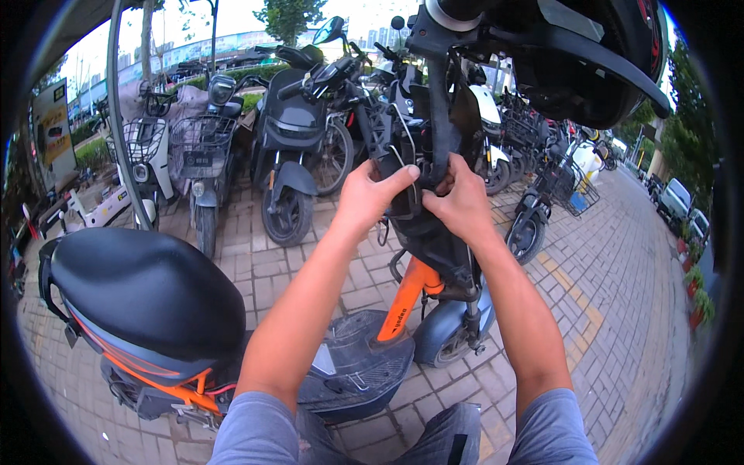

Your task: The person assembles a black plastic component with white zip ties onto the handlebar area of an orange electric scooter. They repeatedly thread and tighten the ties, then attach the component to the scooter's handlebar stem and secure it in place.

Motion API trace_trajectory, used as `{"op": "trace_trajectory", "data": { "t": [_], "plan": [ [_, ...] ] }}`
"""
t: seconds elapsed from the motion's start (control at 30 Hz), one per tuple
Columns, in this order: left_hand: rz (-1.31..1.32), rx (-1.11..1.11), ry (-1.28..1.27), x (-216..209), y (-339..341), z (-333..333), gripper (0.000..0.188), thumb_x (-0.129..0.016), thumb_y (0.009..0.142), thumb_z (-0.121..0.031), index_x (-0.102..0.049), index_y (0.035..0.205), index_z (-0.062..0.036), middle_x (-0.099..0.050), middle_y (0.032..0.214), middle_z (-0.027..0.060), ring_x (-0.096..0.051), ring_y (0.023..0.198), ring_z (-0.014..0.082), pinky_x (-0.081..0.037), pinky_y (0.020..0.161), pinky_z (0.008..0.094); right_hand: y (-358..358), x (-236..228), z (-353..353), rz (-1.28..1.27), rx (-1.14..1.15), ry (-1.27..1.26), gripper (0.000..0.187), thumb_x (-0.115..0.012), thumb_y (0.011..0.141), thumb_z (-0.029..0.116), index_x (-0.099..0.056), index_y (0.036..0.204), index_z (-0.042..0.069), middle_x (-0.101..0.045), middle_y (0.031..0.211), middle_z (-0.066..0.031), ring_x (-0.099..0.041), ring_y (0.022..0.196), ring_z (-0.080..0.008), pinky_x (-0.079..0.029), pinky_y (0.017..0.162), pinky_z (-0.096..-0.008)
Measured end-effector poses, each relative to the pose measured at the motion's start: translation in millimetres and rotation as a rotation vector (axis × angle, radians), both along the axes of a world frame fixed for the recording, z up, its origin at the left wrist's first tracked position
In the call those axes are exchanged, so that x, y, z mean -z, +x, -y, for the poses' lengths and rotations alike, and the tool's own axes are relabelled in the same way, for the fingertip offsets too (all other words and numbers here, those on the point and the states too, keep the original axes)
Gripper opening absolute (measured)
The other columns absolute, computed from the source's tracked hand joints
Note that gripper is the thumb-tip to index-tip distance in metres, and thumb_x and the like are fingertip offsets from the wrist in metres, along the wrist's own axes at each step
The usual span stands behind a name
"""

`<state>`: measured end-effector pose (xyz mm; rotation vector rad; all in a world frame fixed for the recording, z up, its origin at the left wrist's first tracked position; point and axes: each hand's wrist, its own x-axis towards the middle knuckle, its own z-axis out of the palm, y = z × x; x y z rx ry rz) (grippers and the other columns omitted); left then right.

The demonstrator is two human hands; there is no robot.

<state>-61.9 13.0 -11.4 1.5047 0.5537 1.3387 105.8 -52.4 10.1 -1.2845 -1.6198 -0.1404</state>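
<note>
An electric scooter with an orange frame tube stands before me, its black seat to the left. Both my hands are at its black front column, above the orange tube. My left hand closes on a dark housing on the column, thumb laid across its near face and fingers partly hidden behind. My right hand pinches at the right side of the same spot; what lies between its fingertips is hidden. Thin cables run beside the left thumb.
A large black part overhangs at the upper right. Below are the scooter's footboard and front wheel. Several parked scooters, including a black one, line the back on brick paving. A thin pole stands at left.
</note>
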Motion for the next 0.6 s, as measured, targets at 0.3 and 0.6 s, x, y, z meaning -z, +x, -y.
{"op": "trace_trajectory", "data": {
  "t": [0.3, 0.6],
  "plan": [
    [0.048, 0.064, -0.134, -1, 6, 9, 0.060, -0.074, 0.084, -0.041, -0.056, 0.115, 0.0067, -0.066, 0.102, 0.0131, -0.067, 0.089, 0.0196, -0.054, 0.074, 0.0313, 7, -2, 2, -0.003, -0.018, -0.026, 0.041, -0.076, 0.067, 0.009, -0.055, 0.100, -0.002, -0.061, 0.073, -0.0092, -0.061, 0.065, -0.0175, -0.049, 0.061, -0.0303],
    [0.158, 0.123, -0.097, 8, 15, 1, 0.057, -0.078, 0.082, -0.034, -0.057, 0.118, 0.0052, -0.064, 0.099, 0.0085, -0.063, 0.082, 0.0139, -0.051, 0.066, 0.0284, 9, 4, -4, -0.040, -0.040, -0.005, 0.052, -0.076, 0.066, 0.009, -0.059, 0.114, -0.003, -0.064, 0.077, -0.0090, -0.062, 0.066, -0.0179, -0.051, 0.063, -0.0302]
  ]
}}
